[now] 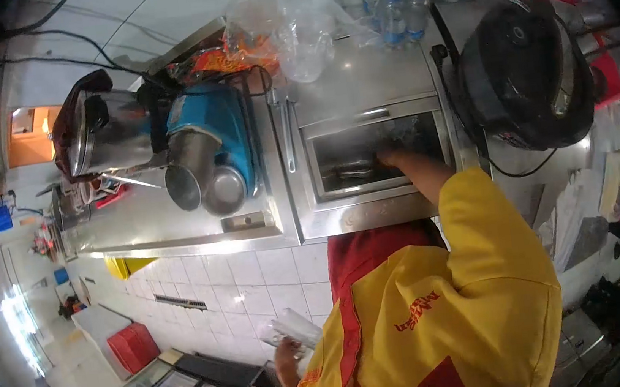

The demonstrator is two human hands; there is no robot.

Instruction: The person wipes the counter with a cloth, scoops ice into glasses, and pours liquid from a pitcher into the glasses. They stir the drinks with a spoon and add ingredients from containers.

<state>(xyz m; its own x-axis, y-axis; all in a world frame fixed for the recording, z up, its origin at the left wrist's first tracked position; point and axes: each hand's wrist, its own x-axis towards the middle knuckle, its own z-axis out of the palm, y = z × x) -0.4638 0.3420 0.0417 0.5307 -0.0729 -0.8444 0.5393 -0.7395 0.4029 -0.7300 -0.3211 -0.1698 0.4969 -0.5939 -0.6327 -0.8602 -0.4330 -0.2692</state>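
Observation:
My right arm, in a yellow sleeve, reaches into the open hatch (385,194) of a stainless steel counter. Inside its dark compartment my right hand (391,155) is low beside some shiny, clear-looking packs (353,170); its fingers are lost in shadow, and I cannot tell whether they grip anything. Down at my left side, away from the counter, my left hand (288,350) is closed around a clear plastic item (295,328), perhaps a bottle or wrapper. A steel handle bar (288,136) lies left of the hatch.
Blue-capped water bottles (392,12) and a clear plastic bag (294,23) stand behind the hatch. A black rounded appliance (522,74) is to the right. Leftward sit a blue machine (221,119), steel cups (224,190) and a steel container (108,132). A red box (133,347) is lower left.

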